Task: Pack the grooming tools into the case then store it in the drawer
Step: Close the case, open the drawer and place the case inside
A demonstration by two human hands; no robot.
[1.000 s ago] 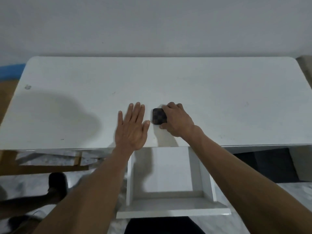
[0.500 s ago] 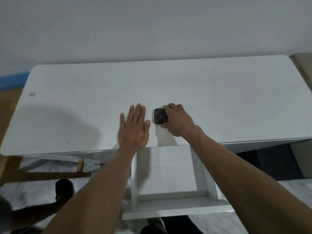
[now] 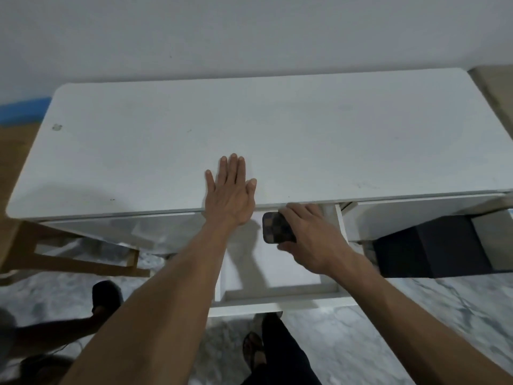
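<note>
Your case [image 3: 276,227] shows a dark checked pattern, brown squares on near-black. The bench [image 3: 305,129] is plain white, with a small grey mark near its far left corner, and the drawer [image 3: 277,294] is white inside and out. The floor [image 3: 388,329] is grey marbled with pale veins. The wall [image 3: 249,31] is off-white, with a blue strip [image 3: 25,108] at its left foot.

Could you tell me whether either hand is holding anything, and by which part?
The right hand grips the checkered case by its right end, over the open drawer. The left hand lies flat, holding nothing.
</note>
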